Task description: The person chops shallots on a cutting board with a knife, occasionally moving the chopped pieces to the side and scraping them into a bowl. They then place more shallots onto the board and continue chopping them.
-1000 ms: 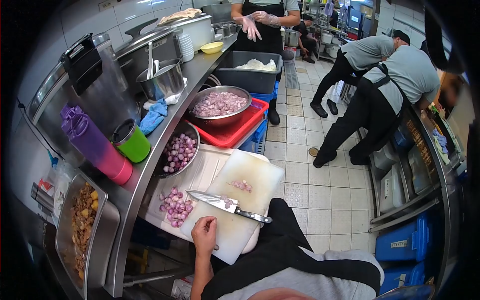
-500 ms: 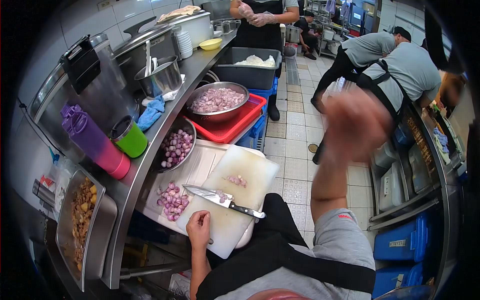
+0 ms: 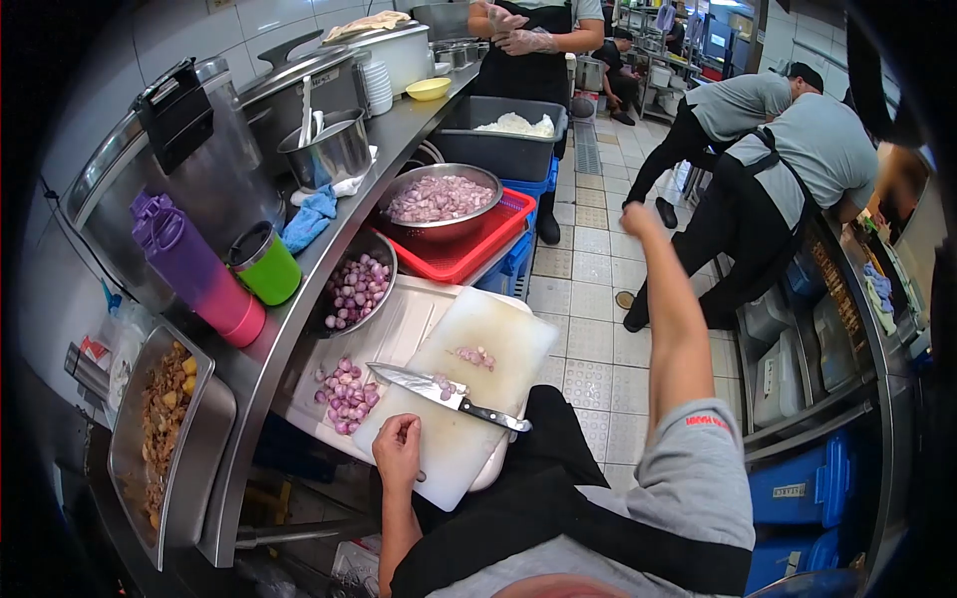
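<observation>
My left hand point(image 3: 398, 448) rests at the near left edge of the white cutting board point(image 3: 513, 329), fingers curled and pressed together; what they hold, if anything, is hidden. A knife point(image 3: 419, 384) with a black handle lies flat on the board, touched by neither hand, with shallot slices on its blade. Beyond the blade is a small heap of sliced shallots point(image 3: 477, 358). Peeled shallots point(image 3: 346, 397) lie left of the board on a pale tray point(image 3: 424, 304). Raised over the aisle, away from the board, my right hand point(image 3: 635, 219) is closed; its contents are hidden.
A metal bowl of whole shallots point(image 3: 359, 291) stands behind the tray. Farther back, a bowl of sliced shallots point(image 3: 439, 198) sits in a red basket point(image 3: 503, 231). A steel counter point(image 3: 289, 349) runs along the left. Co-workers point(image 3: 807, 149) bend at the right; another person stands ahead.
My right hand has moved away from the camera, farther out over the aisle, and is less blurred. My left hand, the knife and the shallots keep their places.
</observation>
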`<state>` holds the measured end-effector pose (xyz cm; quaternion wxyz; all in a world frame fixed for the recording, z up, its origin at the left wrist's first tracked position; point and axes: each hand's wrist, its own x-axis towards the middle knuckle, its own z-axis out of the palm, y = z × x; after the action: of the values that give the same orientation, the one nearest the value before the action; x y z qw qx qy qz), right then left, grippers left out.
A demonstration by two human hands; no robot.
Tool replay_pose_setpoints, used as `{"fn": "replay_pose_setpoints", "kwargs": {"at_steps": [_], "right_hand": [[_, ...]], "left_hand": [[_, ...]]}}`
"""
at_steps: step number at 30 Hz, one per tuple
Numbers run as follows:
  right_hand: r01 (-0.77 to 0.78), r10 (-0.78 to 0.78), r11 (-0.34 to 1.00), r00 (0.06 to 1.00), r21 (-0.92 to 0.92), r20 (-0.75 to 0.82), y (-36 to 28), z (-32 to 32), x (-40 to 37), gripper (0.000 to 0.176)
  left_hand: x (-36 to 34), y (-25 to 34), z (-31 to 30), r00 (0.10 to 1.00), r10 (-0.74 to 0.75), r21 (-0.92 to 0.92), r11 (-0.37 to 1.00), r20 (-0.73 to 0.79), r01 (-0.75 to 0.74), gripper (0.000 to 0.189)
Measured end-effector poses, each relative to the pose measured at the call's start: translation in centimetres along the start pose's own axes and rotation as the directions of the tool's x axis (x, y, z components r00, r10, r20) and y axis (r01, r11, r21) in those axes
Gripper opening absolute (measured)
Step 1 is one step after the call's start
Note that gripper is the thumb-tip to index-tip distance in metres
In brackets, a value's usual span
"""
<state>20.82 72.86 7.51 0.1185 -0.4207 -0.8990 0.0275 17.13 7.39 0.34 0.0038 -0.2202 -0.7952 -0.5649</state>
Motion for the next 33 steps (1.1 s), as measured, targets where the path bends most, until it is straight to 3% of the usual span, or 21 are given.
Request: {"fn": "replay_pose_setpoints", "kwargs": {"at_steps": [1, 2, 3, 4, 5, 6, 7, 8, 9, 11, 15, 18, 20, 22, 24, 27, 28, 29, 30, 31, 33], "right_hand": [[0.175, -0.156, 0.967, 0.981, 0.182, -0.116, -0.1, 3.2, -3.1, 0.032], [0.236, -0.213, 0.911, 0.972, 0.339, -0.103, 1.0, 8.4, -5.8, 0.034], [0.172, -0.181, 0.912, 0.983, 0.373, -0.012, 0.9, 11.4, -11.2, 0.038], [0.038, -0.101, 0.979, 0.944, 0.202, 0.313, 1.6, 15.2, -15.6, 0.041], [0.133, -0.144, 0.99, 0.929, 0.053, 0.341, 3.4, 20.5, -21.6, 0.041], [0.173, -0.171, 0.984, 0.831, 0.046, 0.529, 7.6, 27.7, -28.0, 0.038], [0.111, -0.06, 0.994, 0.595, -0.009, 0.801, 7.6, 25.9, -35.1, 0.039], [-0.23, 0.04, 0.971, 0.441, 0.069, 0.897, 12.9, 31.9, -43.6, 0.038], [-0.425, 0.082, 0.904, 0.252, 0.034, 0.964, 16.6, 33.7, -51.4, 0.035], [-0.54, 0.19, 0.832, 0.063, -0.126, 0.98, 17.5, 28.5, -63.5, 0.035], [-0.698, 0.234, 0.697, 0.006, -0.164, 0.972, 17.1, 23.4, -71.6, 0.033], [-0.684, 0.271, 0.709, 0.042, -0.17, 0.962, 18.8, 22.9, -68.8, 0.032], [-0.532, 0.277, 0.829, 0.119, -0.174, 0.954, 21.4, 25.9, -62.1, 0.031], [-0.236, 0.213, 0.963, 0.356, -0.134, 0.91, 21.6, 29.8, -48.9, 0.031], [-0.008, 0.065, 0.997, 0.654, -0.078, 0.754, 15.2, 29.2, -30.4, 0.03], [0.062, -0.107, 0.99, 0.911, 0.124, 0.397, -1.4, 14.7, -7.1, 0.029], [0.196, -0.22, 0.954, 0.972, 0.227, 0.087, -6.6, 9.2, -3.2, 0.033], [0.361, -0.309, 0.904, 0.922, 0.231, -0.233, -12.0, 3.2, 0.4, 0.037], [0.529, -0.439, 0.835, 0.805, 0.148, -0.4, -16.4, -5.0, 0.0, 0.037], [0.476, -0.46, 0.879, 0.843, -0.01, -0.28, -19.9, -9.3, 3.9, 0.035], [0.572, -0.479, 0.82, 0.695, 0.009, -0.536, -24.1, -20.5, 2.1, 0.031]], "left_hand": [[-0.1, -0.1, 0.0, 1.0, -0.002, -0.001, 1.0, -0.007, 0.002, 0.009], [0.0, 0.0, -0.1, 1.0, -0.001, 0.007, 1.0, 0.009, 0.001, 0.009], [0.1, 0.1, -0.1, 1.0, -0.001, 0.015, 1.0, 0.026, 0.001, 0.009], [0.1, 0.2, -0.1, 1.0, -0.002, 0.009, 1.0, 0.024, 0.002, 0.009], [0.0, 0.5, -0.1, 0.999, 0.013, 0.03, 0.999, 0.031, -0.014, 0.008], [0.0, 0.7, -0.2, 0.999, 0.027, 0.054, 0.998, 0.042, -0.029, 0.008], [-0.1, 0.8, -0.3, 0.999, 0.024, 0.056, 0.998, 0.049, -0.027, 0.008], [-0.2, 0.8, -0.4, 0.996, 0.057, 0.092, 0.994, 0.067, -0.063, 0.008], [-0.1, 0.9, -0.5, 0.992, 0.091, 0.129, 0.986, 0.086, -0.101, 0.008], [0.0, 1.2, -0.5, 0.991, 0.098, 0.129, 0.986, 0.094, -0.11, 0.008], [0.2, -0.1, -0.1, 0.993, 0.074, 0.002, 0.997, 0.09, -0.074, 0.008], [0.2, -0.1, -0.2, 0.995, 0.014, -0.051, 0.999, 0.097, -0.009, 0.008], [0.3, -0.2, -0.4, 0.996, -0.004, -0.029, 1.0, 0.089, 0.006, 0.008], [0.2, -0.3, -0.2, 0.998, 0.041, -0.018, 0.999, 0.053, -0.04, 0.008], [0.2, 0.2, -0.2, 0.999, 0.018, 0.022, 1.0, 0.044, -0.019, 0.009], [0.1, -0.3, -0.1, 0.999, -0.007, 0.016, 1.0, 0.052, 0.006, 0.009], [0.0, 0.2, -0.1, 0.998, -0.029, 0.004, 1.0, 0.051, 0.029, 0.01], [0.0, 0.5, -0.1, 0.997, -0.052, 0.013, 0.999, 0.055, 0.052, 0.01], [0.0, 0.2, 0.2, 0.997, -0.055, 0.02, 0.998, 0.056, 0.054, 0.01], [0.2, -0.5, 0.6, 0.999, -0.004, -0.009, 1.0, 0.044, 0.004, 0.009], [0.2, -0.9, 0.1, 0.999, 0.036, -0.024, 0.999, 0.023, -0.035, 0.009]]}}
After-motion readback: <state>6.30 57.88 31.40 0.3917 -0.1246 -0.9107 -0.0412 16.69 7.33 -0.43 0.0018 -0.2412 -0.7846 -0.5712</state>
